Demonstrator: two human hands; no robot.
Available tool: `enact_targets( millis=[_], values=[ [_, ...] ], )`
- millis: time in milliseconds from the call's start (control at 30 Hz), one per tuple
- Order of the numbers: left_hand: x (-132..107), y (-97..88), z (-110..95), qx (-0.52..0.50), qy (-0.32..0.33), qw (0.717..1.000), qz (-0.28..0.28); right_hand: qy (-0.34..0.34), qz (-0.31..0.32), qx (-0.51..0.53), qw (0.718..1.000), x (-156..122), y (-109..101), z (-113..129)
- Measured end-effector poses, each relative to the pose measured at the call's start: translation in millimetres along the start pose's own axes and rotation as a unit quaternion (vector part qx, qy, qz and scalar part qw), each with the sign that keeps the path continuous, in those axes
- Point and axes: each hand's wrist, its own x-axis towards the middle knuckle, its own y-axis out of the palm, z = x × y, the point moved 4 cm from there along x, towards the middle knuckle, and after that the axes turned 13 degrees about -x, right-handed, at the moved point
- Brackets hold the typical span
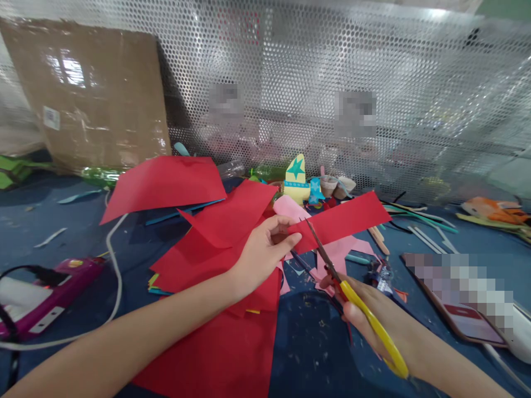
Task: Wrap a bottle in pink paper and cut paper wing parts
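Between thumb and fingers, my left hand (pixel 265 249) pinches the left end of a red paper strip (pixel 352 216), which stretches up to the right. My right hand (pixel 369 309) is closed around a pair of scissors (pixel 369 323) with yellow on the handle. Their dark blades point up and to the left and meet the strip just right of my left fingers. Beneath my left forearm lie several red paper sheets (pixel 215 342), overlapping, with blue and yellow edges peeking out. Pink paper pieces (pixel 338 254) lie behind the scissors.
A purple power strip (pixel 74 287) with a white cable (pixel 114 260) sits at left. At right lies a phone (pixel 456 304). Along the back stand a cardboard sheet (pixel 103 99), a yellow paper craft with a star (pixel 295 185), and a perforated metal panel (pixel 290 66).
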Motion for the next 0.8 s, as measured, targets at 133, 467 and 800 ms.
enact_targets(
  millis=[133,467,800],
  values=[
    [1,0.1,0,-0.001,-0.001,1.0,-0.002,0.011,0.019,0.018,1.0,0,5,-4],
    [0,-1.8,1,0.013,-0.003,1.0,-0.005,0.053,0.036,0.047,0.997,0,18,-13],
    [0,-1.1,0,0.017,-0.008,1.0,-0.01,0.074,0.047,0.073,0.993,3,20,-14]
  ],
)
